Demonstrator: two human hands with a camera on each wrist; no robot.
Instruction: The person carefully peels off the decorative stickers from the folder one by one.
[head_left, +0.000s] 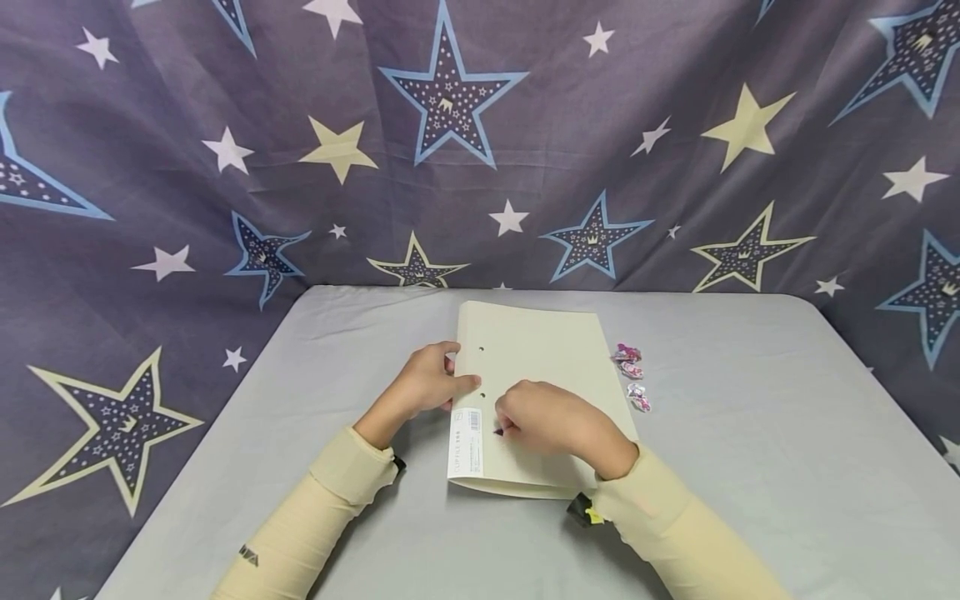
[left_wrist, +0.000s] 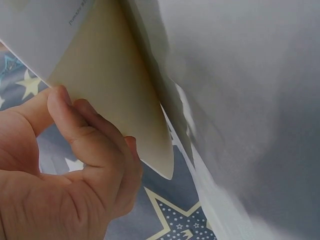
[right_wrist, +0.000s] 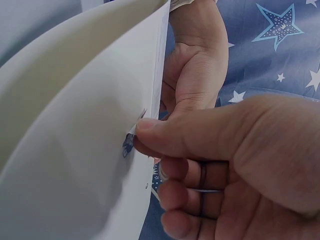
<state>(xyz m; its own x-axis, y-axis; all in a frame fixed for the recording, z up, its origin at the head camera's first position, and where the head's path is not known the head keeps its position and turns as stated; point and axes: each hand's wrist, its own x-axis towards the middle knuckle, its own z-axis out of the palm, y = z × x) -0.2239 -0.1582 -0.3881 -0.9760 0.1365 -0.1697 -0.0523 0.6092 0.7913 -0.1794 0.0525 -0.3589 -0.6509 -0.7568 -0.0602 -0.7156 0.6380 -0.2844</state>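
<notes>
A cream clip file folder (head_left: pixel 555 350) lies on the table, with two small holes and a white label (head_left: pixel 467 446) along its left edge. My left hand (head_left: pixel 431 379) grips that left edge, thumb on top and fingers underneath; the left wrist view shows the fingers curled under the folder (left_wrist: pixel 115 85). Over the cover, just right of the label, my right hand (head_left: pixel 551 417) pinches a small flat sticker-like piece (right_wrist: pixel 128 145) between thumb and index finger. Dark blue marks show on the piece, close against the cover, and the fingertips hide part of it.
Beside the folder's right edge lie several small shiny pink and silver pieces (head_left: pixel 630 362). Grey cloth covers the table (head_left: pixel 750 400). A dark curtain (head_left: pixel 480 200) with stars hangs behind and at both sides.
</notes>
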